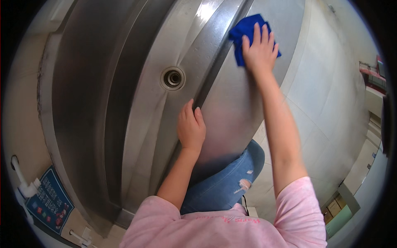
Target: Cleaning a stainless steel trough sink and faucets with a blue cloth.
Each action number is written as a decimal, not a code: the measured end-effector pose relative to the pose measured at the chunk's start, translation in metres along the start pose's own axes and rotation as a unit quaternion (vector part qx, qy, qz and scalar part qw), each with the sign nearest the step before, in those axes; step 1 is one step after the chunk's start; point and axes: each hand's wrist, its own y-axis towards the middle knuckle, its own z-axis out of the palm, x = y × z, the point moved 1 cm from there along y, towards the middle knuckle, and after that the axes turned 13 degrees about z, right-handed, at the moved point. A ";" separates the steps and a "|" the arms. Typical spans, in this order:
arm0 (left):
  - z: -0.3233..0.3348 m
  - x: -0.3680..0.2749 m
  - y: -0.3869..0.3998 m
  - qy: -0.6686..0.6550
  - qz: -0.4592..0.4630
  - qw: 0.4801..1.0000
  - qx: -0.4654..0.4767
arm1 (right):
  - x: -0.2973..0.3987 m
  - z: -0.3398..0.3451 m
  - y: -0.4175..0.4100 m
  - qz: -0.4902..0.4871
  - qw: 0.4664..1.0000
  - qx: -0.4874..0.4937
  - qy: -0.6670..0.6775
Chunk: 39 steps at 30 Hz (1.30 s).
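Note:
My right hand (261, 51) lies flat on a blue cloth (246, 28), its fingers spread, pressing it against the outer front panel (228, 102) of a stainless steel trough sink. Folds of the cloth stick out past the fingertips and to the left of the hand. My left hand (191, 124) rests over the sink's front rim (214, 68), fingers curled onto the inner side and the thumb close to the rim. Beyond it, a round drain (173, 78) sits in the trough's bottom. Water drops dot the metal near the upper rim.
A steel backsplash (83, 77) rises on the left against the wall. White pipes (29, 187) and a blue sign with writing (49, 200) are at lower left. Pale floor tiles (319, 102) stretch to the right. My knee in torn jeans (226, 179) is beside the front panel.

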 end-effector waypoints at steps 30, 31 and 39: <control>0.000 0.002 -0.007 -0.063 -0.015 0.998 -0.007 | -0.050 0.006 0.045 -0.005 1.000 0.010 -0.021; 0.001 0.003 -0.008 -0.052 -0.003 0.999 0.002 | -0.052 0.008 0.056 -0.008 0.999 0.010 -0.030; -0.002 0.002 -0.005 -0.052 -0.036 0.998 0.028 | -0.010 -0.046 -0.029 -0.185 0.970 0.147 0.063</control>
